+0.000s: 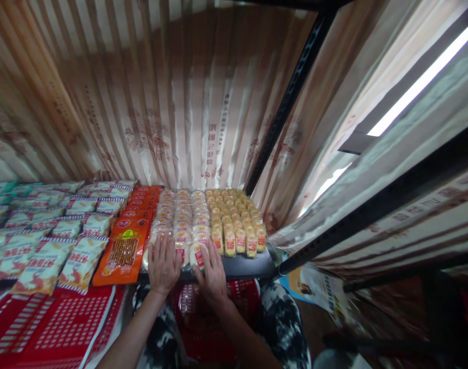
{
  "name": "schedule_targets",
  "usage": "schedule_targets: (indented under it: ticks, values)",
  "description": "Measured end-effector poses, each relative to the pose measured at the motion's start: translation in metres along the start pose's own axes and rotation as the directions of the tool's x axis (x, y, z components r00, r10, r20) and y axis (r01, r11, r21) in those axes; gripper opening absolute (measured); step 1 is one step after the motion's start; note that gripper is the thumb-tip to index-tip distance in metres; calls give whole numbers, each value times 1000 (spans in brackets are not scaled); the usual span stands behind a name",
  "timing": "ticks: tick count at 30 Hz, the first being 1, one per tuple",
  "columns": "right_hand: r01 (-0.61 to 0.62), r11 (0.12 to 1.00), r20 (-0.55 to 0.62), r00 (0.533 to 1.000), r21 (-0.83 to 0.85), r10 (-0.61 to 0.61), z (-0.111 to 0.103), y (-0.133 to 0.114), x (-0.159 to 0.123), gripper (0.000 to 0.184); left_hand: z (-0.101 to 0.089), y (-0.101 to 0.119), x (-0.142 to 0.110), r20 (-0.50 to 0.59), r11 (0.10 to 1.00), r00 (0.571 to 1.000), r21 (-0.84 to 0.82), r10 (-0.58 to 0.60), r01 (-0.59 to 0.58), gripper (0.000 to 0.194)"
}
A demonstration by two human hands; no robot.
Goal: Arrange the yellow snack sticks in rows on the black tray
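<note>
Curtains (193, 107) hang behind the shelf (243, 267); left hand (164, 264) and right hand (214, 277) touch the front round packs (197, 255), fingers extended, open; adjusting these would call for light, even pressure.

Both hands (187, 269) touch the round white packets (183, 225).

Both hands (164, 264) (211, 274) reach forward (palms down).

Round snack packs (182, 228) on the shelf (234, 267), between orange packets (126, 245) and small cakes (240, 240) (curtain (191, 102) behind).
</note>
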State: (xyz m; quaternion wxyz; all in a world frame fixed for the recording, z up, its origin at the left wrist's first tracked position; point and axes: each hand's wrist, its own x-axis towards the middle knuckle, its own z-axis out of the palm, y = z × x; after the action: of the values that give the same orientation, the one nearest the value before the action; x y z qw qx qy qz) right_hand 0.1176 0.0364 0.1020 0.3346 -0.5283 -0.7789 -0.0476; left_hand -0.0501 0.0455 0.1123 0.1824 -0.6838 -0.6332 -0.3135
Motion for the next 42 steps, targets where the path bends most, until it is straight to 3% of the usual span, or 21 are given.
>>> schedule_targets:
  ticks: [10,17,25,32,42]
  values:
    - [45,999,-25,999,23,-45,6,-2,0,55,-3,5,-7,8,993,994,-32,112,-112,57]
    - [-21,1000,-47,999,3,21,12,-6,1,51,-6,22,-14,79,986,982,-18,169,-168,51]
    - [-91,993,-63,994,-70,87,15,-6,2,47,-3,21,-14,73,990,987,-17,140,-139,53]
    - [-95,988,-80,993,-125,86,15,-6,2,45,-13,15,-34,28,1000,1000,-14,-2,2,61]
    - [-81,984,-85,994,-160,68,16,-4,3,46,-6,12,-32,82,999,997,36,4,-7,58]
